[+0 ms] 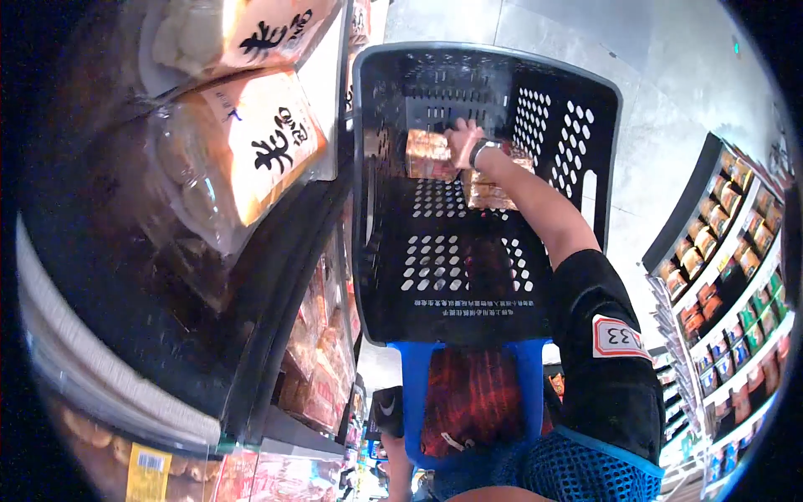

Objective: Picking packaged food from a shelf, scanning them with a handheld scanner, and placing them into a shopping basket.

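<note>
My right hand (465,144) reaches down into a black plastic shopping basket (493,75). Its fingers are closed at the right side of a clear-wrapped package of light brown food (428,156), which looks like bread or pastry. A similar wrapped package (490,192) lies just below the hand, partly covered by my wrist. Of my left arm (397,464) only a stretch shows at the lower edge, hanging beside the basket's blue frame. My left hand lies outside the picture.
Close on the left, a dark shelf holds large bagged goods (272,151). Lower packs (322,376) sit beside the basket's left wall. Another stocked shelf (736,284) stands at the right, across the pale tiled floor (652,75). A blue frame (416,402) supports the basket's near end.
</note>
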Tool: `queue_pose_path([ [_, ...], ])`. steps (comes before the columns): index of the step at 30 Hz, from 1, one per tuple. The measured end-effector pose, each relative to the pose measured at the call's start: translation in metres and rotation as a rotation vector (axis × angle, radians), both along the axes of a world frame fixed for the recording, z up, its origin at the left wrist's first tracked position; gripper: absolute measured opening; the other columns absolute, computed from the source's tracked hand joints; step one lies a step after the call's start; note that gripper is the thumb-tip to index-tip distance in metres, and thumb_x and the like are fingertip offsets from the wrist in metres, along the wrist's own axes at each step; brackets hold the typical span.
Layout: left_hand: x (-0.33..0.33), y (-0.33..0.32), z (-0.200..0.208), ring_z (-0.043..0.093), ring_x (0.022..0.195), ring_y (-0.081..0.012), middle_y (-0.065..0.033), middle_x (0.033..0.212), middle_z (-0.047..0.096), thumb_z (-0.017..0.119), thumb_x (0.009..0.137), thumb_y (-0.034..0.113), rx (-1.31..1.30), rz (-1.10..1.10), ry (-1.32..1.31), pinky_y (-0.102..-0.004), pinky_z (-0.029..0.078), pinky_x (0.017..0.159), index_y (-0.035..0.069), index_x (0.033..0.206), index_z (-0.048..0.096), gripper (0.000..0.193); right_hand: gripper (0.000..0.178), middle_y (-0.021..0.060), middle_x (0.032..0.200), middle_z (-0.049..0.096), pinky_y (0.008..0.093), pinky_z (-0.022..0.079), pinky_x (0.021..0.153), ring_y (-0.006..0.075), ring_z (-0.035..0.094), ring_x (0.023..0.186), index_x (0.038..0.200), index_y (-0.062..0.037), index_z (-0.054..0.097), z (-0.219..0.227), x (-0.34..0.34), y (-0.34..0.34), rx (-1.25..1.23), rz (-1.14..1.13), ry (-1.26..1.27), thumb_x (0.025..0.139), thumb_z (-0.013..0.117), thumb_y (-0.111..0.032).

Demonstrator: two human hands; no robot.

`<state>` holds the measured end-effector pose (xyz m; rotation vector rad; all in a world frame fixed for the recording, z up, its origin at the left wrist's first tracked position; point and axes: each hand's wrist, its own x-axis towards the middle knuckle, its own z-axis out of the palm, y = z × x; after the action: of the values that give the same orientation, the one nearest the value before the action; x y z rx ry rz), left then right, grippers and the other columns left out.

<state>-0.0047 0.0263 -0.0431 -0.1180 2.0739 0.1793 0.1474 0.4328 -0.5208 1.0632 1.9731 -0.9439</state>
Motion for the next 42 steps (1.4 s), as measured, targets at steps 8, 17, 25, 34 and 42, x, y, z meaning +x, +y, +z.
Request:
queue_pose_path([
  [8, -0.002, -0.089, 0.006, 0.066, 0.090, -0.0191, -0.0110, 0.101, 0.070, 0.069, 0.082, 0.004, 0.057, 0.031, 0.117, -0.0339, 0.052, 0.084, -0.003, 0.112, 0.061, 0.032, 0.062, 0.0157, 0.140, 0.048, 0.0485, 0.037, 0.111, 0.0392, 0.046, 0.130, 0.130, -0.0158, 0.052, 0.055, 0.034, -0.019, 0.442, -0.208, 0.412, 0.073, 0.075, -0.018],
  [17, -0.006, -0.031, 0.018, 0.066, 0.093, -0.0185, -0.0100, 0.105, 0.070, 0.070, 0.084, 0.006, 0.129, -0.065, 0.062, -0.0351, 0.052, 0.088, -0.004, 0.111, 0.065, 0.030, 0.060, 0.0232, 0.126, 0.052, 0.0499, 0.054, 0.087, 0.0448, 0.062, 0.102, 0.125, -0.0127, 0.047, 0.053, 0.046, -0.008, 0.200, -0.588, 0.179, 0.073, 0.075, -0.018],
  [25, -0.009, -0.037, 0.011, 0.066, 0.089, -0.0174, -0.0091, 0.102, 0.070, 0.071, 0.083, 0.006, -0.059, 0.068, 0.102, -0.0347, 0.052, 0.082, -0.004, 0.108, 0.066, 0.027, 0.056, 0.0133, 0.134, 0.048, 0.0457, 0.054, 0.092, 0.0394, 0.048, 0.126, 0.129, -0.0168, 0.048, 0.064, 0.098, -0.026, 0.450, -0.363, 0.274, 0.077, 0.064, -0.004],
  [34, -0.004, -0.007, 0.009, 0.052, 0.066, -0.0092, 0.0014, 0.078, 0.059, 0.071, 0.090, 0.017, 0.166, 0.030, 0.050, -0.0287, 0.042, 0.057, 0.003, 0.089, 0.063, 0.016, 0.081, 0.0182, 0.145, 0.050, 0.0525, 0.032, 0.114, 0.0460, 0.037, 0.139, 0.146, -0.0105, 0.039, 0.040, 0.126, -0.013, 0.039, -0.190, -0.215, 0.079, 0.068, -0.046],
  [42, -0.011, -0.010, 0.027, 0.061, 0.064, -0.0139, -0.0058, 0.072, 0.066, 0.071, 0.086, 0.017, 0.060, 0.087, 0.028, -0.0316, 0.048, 0.059, 0.000, 0.088, 0.069, 0.017, 0.066, 0.0206, 0.126, 0.061, 0.0441, 0.044, 0.102, 0.0379, 0.057, 0.116, 0.142, -0.0130, 0.048, 0.068, 0.129, -0.052, 0.333, -0.505, 0.256, 0.086, 0.065, -0.043],
])
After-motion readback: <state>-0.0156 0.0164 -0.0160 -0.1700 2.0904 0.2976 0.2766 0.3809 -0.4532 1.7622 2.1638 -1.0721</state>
